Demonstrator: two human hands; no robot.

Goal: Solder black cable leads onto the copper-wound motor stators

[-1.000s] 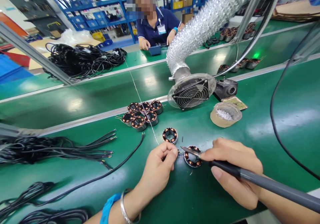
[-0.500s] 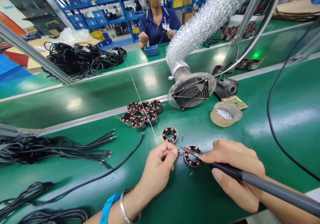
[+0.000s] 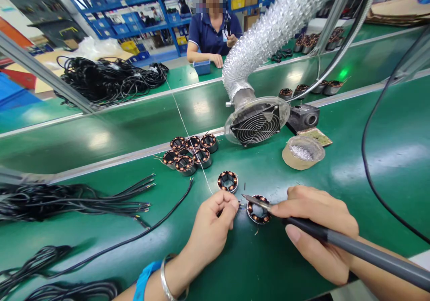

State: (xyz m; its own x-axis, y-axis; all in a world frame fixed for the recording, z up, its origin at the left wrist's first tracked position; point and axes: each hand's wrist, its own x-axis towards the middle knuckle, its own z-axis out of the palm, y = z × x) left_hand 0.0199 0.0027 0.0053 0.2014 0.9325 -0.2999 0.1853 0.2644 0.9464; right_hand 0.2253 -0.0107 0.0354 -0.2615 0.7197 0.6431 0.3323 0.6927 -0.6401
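Note:
My left hand [image 3: 217,222] is closed in a pinch at the centre, with thin coloured wire ends showing at its fingertips. A thin silvery solder wire [image 3: 183,124] runs down from above to these fingers. My right hand [image 3: 316,229] grips a soldering iron [image 3: 356,245], whose tip lies just right of my left fingertips, over the edge of a copper-wound motor coil ring [image 3: 259,216]. A second coil ring [image 3: 227,181] sits just behind my left fingers.
Several coil rings [image 3: 185,164] stand behind, near the rail. Black cables [image 3: 101,198] lie on the left. A fan [image 3: 257,126] on a silver duct hangs ahead, beside a round tub [image 3: 302,154]. A person [image 3: 215,32] sits across the bench.
The person across has lowered one hand to the bench beside the blue bin. My hands and the iron have hardly moved.

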